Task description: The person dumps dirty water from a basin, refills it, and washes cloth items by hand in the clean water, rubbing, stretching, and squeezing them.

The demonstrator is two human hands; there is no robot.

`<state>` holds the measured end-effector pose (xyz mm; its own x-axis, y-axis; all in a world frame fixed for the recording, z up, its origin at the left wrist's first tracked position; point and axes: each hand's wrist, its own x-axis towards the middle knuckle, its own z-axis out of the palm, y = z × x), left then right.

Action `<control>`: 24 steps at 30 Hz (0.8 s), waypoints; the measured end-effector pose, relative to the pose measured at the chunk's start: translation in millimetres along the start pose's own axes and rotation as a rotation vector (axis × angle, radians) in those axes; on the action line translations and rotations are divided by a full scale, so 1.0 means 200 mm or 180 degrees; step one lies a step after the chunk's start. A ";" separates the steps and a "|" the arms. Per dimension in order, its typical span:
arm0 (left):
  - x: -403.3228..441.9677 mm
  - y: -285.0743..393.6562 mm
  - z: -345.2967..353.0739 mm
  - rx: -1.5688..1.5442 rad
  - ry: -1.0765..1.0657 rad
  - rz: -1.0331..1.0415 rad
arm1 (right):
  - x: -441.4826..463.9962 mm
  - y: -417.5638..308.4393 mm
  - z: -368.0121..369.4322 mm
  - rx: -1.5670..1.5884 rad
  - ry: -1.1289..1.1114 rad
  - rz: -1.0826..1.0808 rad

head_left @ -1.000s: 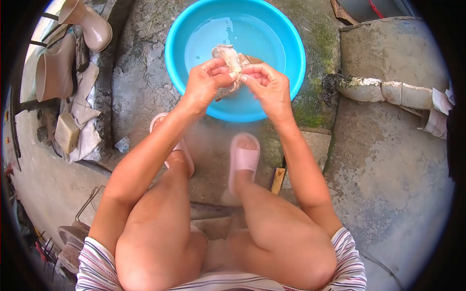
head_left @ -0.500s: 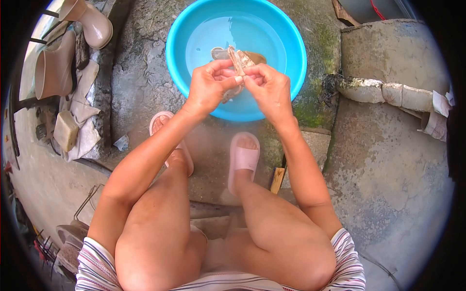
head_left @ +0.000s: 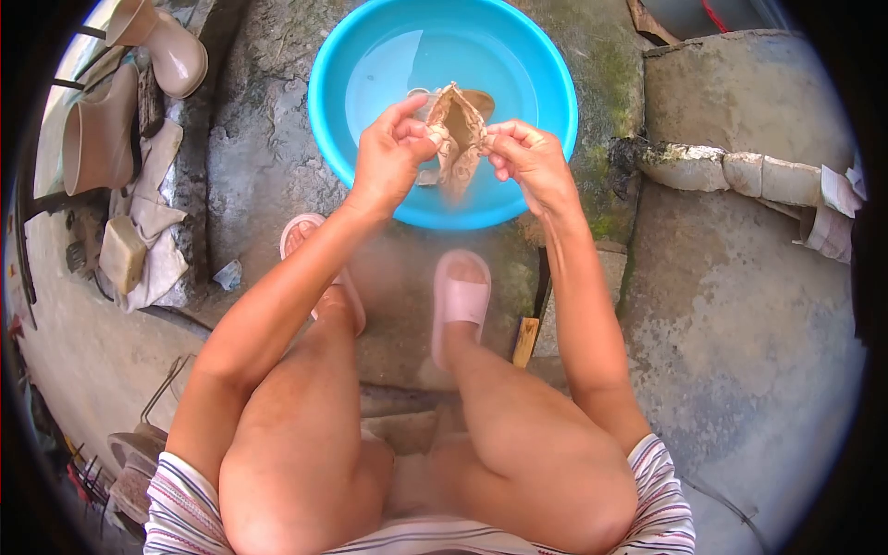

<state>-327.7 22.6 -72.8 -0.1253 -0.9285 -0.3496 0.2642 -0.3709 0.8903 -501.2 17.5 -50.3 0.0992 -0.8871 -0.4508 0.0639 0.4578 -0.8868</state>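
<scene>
A wet, beige-brown cloth piece (head_left: 463,166) that looks like a low-cut sock is stretched between my hands. Its gathered rim is pulled apart into a diamond-shaped opening. My left hand (head_left: 393,157) pinches the left side of the rim between thumb and fingers. The right side is pinched by my right hand (head_left: 535,159). Under them stands a blue basin (head_left: 326,129) holding water. Behind the cloth lies a brown rounded piece (head_left: 478,100) in the water, mostly hidden. Other pale pieces show partly beside my left fingers; their kind I cannot make out.
Beige rubber boots (head_left: 102,134) hang at the upper left. Below them a bar of soap (head_left: 123,254) rests near a grey rag (head_left: 159,268). A white-wrapped pipe (head_left: 745,174) crosses the right side. My pink slippers (head_left: 462,298) stand on the wet concrete before the basin.
My hands have moved apart, the right one to the right. The sock-like piece, bunched narrow before, is now spread with its opening facing up.
</scene>
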 end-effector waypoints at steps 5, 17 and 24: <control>-0.06 0.06 0.03 0.2663 0.1101 0.2454 | 0.01 0.04 0.01 0.0410 0.0024 0.0232; -0.05 0.00 0.00 0.1134 -0.0013 -0.0034 | 0.02 0.05 0.05 -0.1017 0.0571 -0.0386; -0.04 0.03 -0.01 0.0467 -0.0136 -0.0138 | -0.02 -0.02 0.04 -0.0019 0.0024 -0.0146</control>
<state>-323.3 28.0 -65.4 -0.1751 -0.9088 -0.3788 0.1156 -0.4010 0.9087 -492.9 20.4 -44.7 0.0889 -0.9075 -0.4105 0.0622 0.4164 -0.9071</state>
